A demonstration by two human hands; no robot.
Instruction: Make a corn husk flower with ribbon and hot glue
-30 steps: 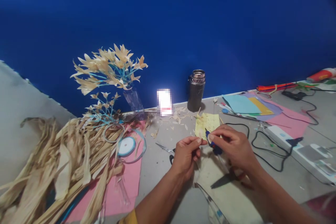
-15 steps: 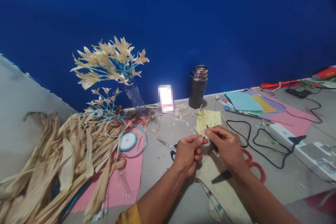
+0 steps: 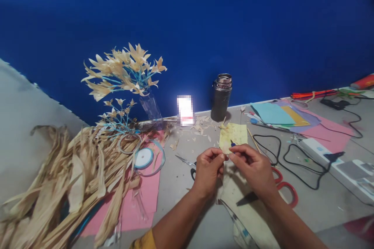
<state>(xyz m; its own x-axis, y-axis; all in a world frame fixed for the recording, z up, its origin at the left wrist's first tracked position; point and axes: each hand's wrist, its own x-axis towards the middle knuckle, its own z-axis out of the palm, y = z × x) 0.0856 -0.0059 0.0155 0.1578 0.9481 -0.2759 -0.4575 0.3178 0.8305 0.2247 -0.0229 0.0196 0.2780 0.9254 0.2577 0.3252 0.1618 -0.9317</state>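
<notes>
The item [image 3: 226, 156] pinched in the left hand [image 3: 208, 171] was too small to identify. The right hand [image 3: 254, 165] concealed most of the blue tool [image 3: 233, 144]. Pixelation obscured the white object [image 3: 186, 111]; the right edge cut the power strip [image 3: 320, 153].

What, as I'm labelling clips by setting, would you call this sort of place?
Probably a craft workspace: the heap of dry, husk-like strips, pale flowers on blue stems and white-and-blue spool suggest it. Home or workshop, I can't tell.

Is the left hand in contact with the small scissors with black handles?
Cannot tell. In the head view, the left hand hides part of the black-handled scissors, but whether it touches them or hovers above does not show.
</notes>
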